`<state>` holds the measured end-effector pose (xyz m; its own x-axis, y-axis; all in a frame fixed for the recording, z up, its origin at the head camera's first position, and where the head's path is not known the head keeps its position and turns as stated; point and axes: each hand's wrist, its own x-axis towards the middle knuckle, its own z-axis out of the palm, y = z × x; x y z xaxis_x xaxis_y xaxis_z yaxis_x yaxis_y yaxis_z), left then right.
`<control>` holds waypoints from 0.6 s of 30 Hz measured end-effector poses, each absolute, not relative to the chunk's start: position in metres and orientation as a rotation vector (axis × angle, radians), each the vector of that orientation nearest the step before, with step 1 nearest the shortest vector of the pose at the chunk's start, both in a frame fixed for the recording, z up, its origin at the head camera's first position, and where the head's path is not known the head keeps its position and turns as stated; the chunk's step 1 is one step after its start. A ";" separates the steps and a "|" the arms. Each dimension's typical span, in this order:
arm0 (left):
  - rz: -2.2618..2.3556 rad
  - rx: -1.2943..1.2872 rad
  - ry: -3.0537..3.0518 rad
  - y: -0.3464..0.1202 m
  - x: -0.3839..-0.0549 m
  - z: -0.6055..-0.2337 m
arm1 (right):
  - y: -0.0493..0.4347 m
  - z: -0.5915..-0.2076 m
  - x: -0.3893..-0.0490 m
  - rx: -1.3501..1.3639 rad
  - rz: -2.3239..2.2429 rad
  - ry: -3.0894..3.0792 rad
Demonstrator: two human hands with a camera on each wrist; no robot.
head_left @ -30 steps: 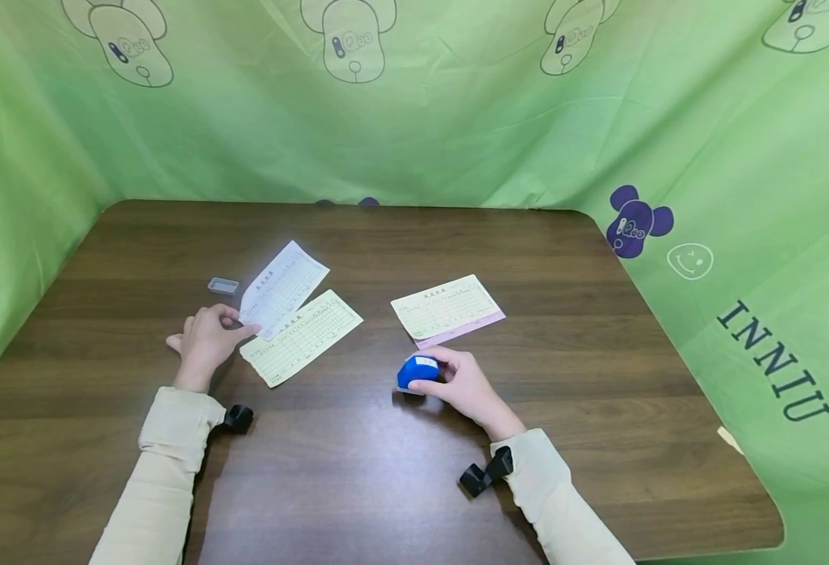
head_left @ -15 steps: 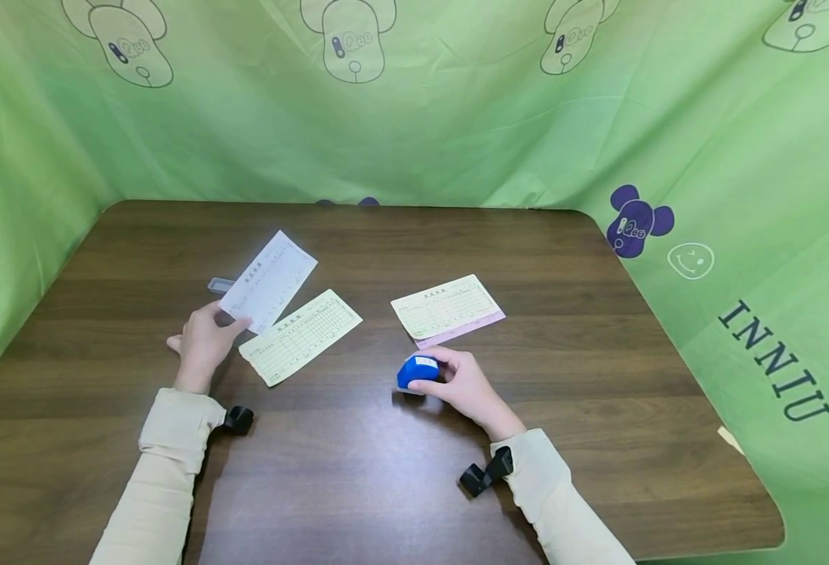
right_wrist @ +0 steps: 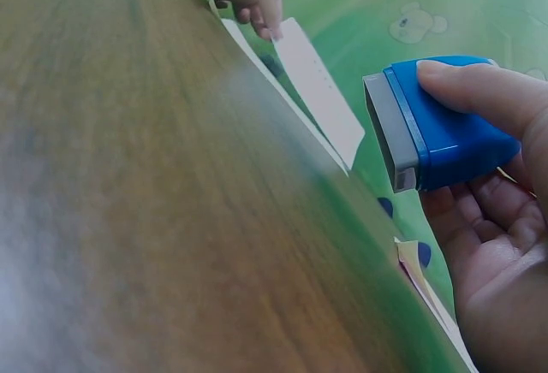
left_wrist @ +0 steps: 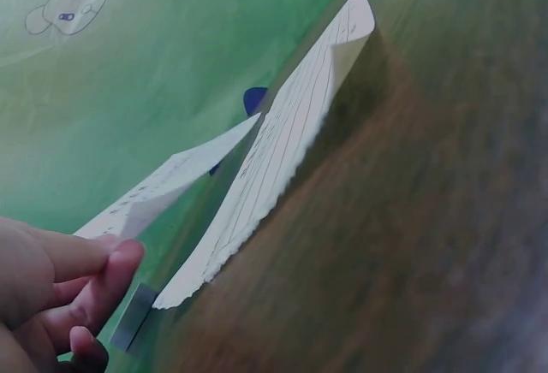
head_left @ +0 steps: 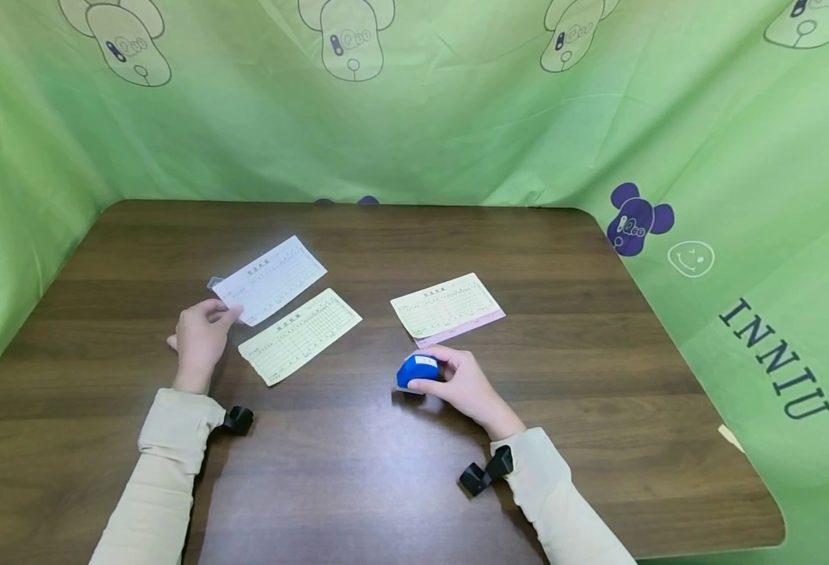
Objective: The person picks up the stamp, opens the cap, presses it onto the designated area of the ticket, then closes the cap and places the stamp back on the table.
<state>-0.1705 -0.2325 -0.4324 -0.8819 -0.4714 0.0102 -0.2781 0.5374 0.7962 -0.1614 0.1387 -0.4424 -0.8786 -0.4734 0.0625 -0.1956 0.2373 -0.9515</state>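
Observation:
My left hand pinches a whitish printed form slip at its near left corner between thumb and fingers. In the left wrist view the slip is raised off the table, its far end pointing away. Just in front of it lies a pale yellow form slip with a ragged edge and a curled corner. My right hand grips a blue hand stamp by its sides. The right wrist view shows the stamp's grey stamping end turned to the left, above the table.
A small clear plastic cap is mostly covered by the raised slip in the head view. Beyond my right hand lie a yellow slip and a pink sheet under it. Green printed cloth hangs behind the brown table.
The whitish slip has lifted off the yellow slip, moved left and turned flatter in view, now hiding most of the clear cap. My right hand and the stamp have stayed put.

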 end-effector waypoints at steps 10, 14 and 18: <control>-1.332 0.654 -2.442 -0.229 -0.170 -0.432 | 0.140 -0.442 -0.161 -0.611 -1.677 2.280; -1.343 0.654 -2.398 -0.227 -0.168 -0.428 | 0.139 -0.441 -0.161 -0.609 -1.670 2.280; -1.343 0.636 -2.388 -0.225 -0.168 -0.425 | 0.139 -0.441 -0.160 -0.618 -1.667 2.284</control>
<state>-0.1680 -0.2246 -0.4247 -0.8470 -0.5277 0.0643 -0.2191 0.4566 0.8623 -0.1604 0.1390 -0.4408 -0.8798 -0.4727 0.0494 -0.1911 0.2567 -0.9474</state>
